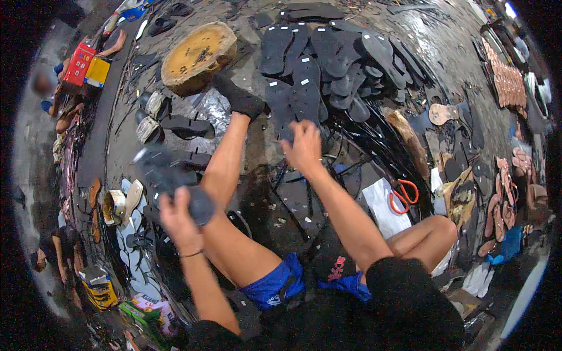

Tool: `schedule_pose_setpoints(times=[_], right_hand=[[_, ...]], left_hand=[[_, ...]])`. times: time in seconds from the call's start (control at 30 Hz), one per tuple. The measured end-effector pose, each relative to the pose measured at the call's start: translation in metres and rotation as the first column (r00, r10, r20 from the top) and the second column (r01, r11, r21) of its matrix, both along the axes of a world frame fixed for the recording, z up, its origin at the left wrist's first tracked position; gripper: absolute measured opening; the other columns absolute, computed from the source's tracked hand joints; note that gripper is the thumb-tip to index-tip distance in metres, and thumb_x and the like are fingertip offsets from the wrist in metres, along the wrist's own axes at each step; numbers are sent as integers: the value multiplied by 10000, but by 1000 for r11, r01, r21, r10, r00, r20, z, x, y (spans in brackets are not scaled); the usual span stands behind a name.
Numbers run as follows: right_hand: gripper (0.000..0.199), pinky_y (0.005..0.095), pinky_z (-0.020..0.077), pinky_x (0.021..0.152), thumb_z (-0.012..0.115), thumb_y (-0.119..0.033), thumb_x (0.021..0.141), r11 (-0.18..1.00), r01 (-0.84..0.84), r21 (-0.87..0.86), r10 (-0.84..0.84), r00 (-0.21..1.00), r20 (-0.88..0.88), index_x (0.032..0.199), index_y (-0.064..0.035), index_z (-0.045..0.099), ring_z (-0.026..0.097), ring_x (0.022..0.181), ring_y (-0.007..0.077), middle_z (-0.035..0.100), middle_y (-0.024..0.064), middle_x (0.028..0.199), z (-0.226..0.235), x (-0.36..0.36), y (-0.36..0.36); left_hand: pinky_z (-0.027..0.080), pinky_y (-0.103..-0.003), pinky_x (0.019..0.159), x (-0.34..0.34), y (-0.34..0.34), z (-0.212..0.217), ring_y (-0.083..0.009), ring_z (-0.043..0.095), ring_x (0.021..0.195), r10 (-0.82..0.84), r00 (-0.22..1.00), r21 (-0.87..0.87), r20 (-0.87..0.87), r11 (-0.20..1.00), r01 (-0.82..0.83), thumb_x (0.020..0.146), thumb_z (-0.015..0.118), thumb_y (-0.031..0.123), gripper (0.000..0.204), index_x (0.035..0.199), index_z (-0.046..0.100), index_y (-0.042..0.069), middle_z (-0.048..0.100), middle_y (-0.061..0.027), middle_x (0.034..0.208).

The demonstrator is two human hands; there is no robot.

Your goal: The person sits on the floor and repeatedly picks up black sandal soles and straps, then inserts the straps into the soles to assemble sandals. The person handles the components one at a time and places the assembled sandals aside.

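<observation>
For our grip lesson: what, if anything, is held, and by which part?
Left hand: a blurred dark sole, near its closer end. Right hand: nothing visible.

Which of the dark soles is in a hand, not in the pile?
The motion-blurred dark sole in the left hand; the piled soles beyond the right hand lie on the ground.

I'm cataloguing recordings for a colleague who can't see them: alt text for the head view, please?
A person's left hand holds a blurred black sole, while the right hand is by several flat black soles laid out ahead. Around them are a round wooden block, orange-handled scissors and white paper.
</observation>
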State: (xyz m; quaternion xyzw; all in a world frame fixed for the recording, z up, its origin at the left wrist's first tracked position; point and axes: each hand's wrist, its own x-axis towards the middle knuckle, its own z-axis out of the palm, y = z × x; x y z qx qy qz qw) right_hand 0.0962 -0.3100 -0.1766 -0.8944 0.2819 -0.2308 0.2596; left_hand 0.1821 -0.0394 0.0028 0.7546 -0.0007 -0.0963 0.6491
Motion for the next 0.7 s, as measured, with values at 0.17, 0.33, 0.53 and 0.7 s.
schedule_pose_setpoints(times=[0.17, 0.33, 0.53, 0.7], right_hand=[[864, 480, 442, 1015, 828, -240, 718, 981, 141, 132, -87, 933, -349, 1431, 23, 417, 539, 1195, 402, 511, 258, 1371, -2, -8, -39], [743, 432, 416, 1080, 779, -306, 751, 709, -456, 538, 292, 884, 364, 1361, 17, 505, 521, 1280, 351, 558, 221, 1353, 83, -67, 109], [313, 486, 535, 859, 772, -219, 801, 931, 111, 348, -31, 973, -229, 1037, -21, 715, 660, 977, 402, 700, 199, 1021, 46, -138, 23], [354, 484, 556, 821, 758, -258, 827, 906, 262, 333, -29, 823, -568, 1033, 4, 638, 694, 933, 409, 718, 223, 981, -12, -187, -15]], left_hand=[[456, -395, 1009, 24, 112, 0, -225, 561, 1157, -47, 881, 565, 470, 783, -260, 964, 665, 159, 587, 1456, 385, 3, 581, -132, 1295], [423, -388, 1051, -46, 15, 18, -235, 525, 1226, -149, 983, 1, 107, 989, 150, 944, 690, 136, 741, 1532, 266, -16, 548, -161, 1365], [408, -379, 1037, -99, 74, 26, -262, 538, 1174, -198, 980, 402, -30, 895, 193, 896, 742, 164, 664, 1422, 409, -66, 558, -170, 1307], [337, -476, 1109, -154, 104, 0, -374, 402, 1337, -320, 935, 763, 154, 639, 93, 831, 803, 217, 802, 1471, 377, -13, 447, -225, 1439]])
